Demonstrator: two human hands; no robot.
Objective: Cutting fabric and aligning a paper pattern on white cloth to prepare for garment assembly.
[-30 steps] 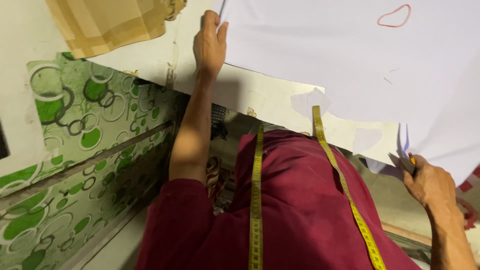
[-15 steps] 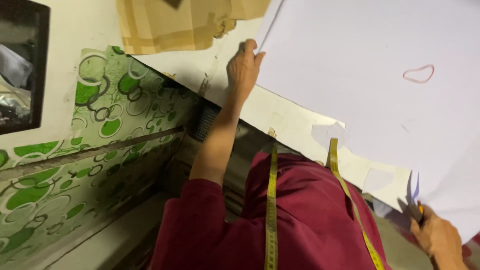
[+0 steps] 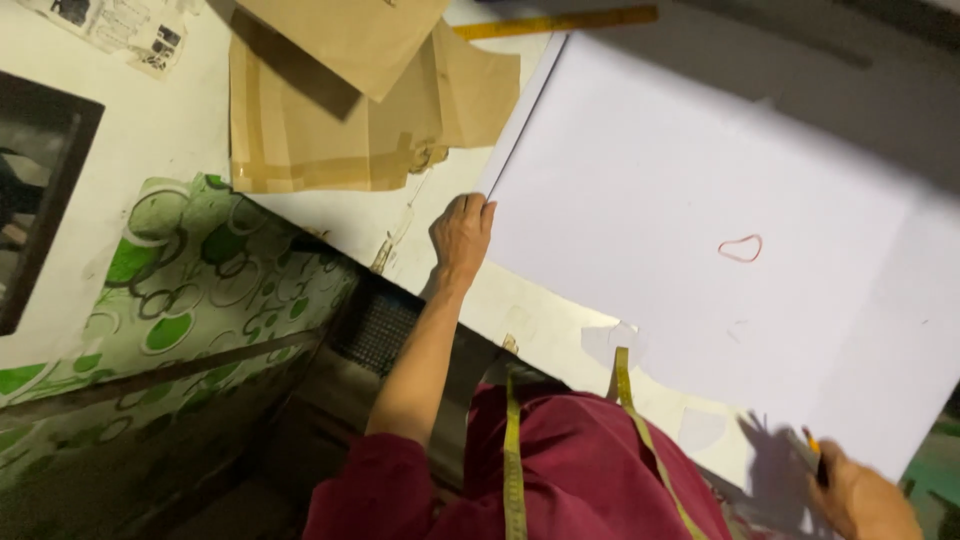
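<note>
A large white paper sheet (image 3: pixel 700 200) lies spread over a pale table (image 3: pixel 540 330). My left hand (image 3: pixel 462 235) reaches forward and grips the sheet's left edge near its lower corner. My right hand (image 3: pixel 858 498) is at the bottom right by the sheet's near edge, closed on what look like scissors (image 3: pixel 815 455) with an orange spot; their shadow falls on the paper. A small red loop (image 3: pixel 740 248) rests on the sheet. A yellow measuring tape (image 3: pixel 513 450) hangs around my neck over a maroon shirt.
Brown paper pieces (image 3: pixel 330 120) lie stacked at the table's far left, and a yellow ruler (image 3: pixel 560 20) lies beyond the sheet. A green circle-patterned covering (image 3: pixel 200 290) drops off the table's left side. A dark framed panel (image 3: pixel 40 200) sits at the far left.
The view has swung up and left, showing more of the sheet and brown paper. My left hand stays on the sheet's edge; my right hand stays at the near edge with the scissors.
</note>
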